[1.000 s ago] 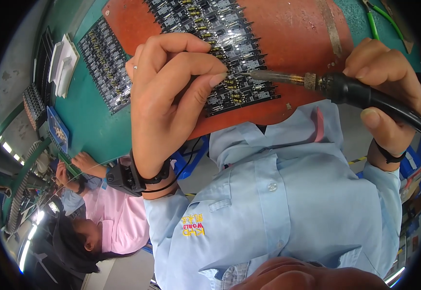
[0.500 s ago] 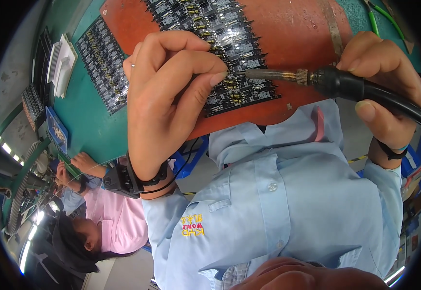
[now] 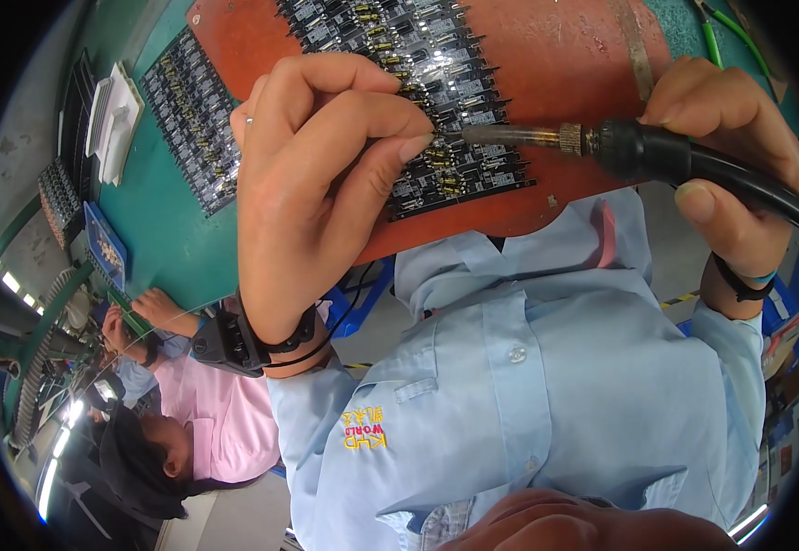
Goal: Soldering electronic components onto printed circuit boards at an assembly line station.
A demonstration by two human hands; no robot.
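Note:
My left hand (image 3: 317, 184) rests on a panel of small black circuit boards (image 3: 436, 55), thumb and fingertips pinched together, apparently on a thin solder wire that hardly shows. The panel lies on an orange-red carrier plate (image 3: 565, 55). My right hand (image 3: 730, 156) grips the black handle of a soldering iron (image 3: 638, 151). Its metal tip points left and meets the boards just beside my left fingertips. A black wrist strap (image 3: 234, 340) circles my left wrist.
The carrier plate sits on a green table (image 3: 161, 230), which also holds a second black panel (image 3: 193, 119) and a white tray (image 3: 110, 119). Green cables (image 3: 730, 28) run at the top right. A person in a pink shirt (image 3: 225, 422) works at the left.
Both hands and the iron have shifted only slightly along the boards. The iron tip stays by my left fingertips.

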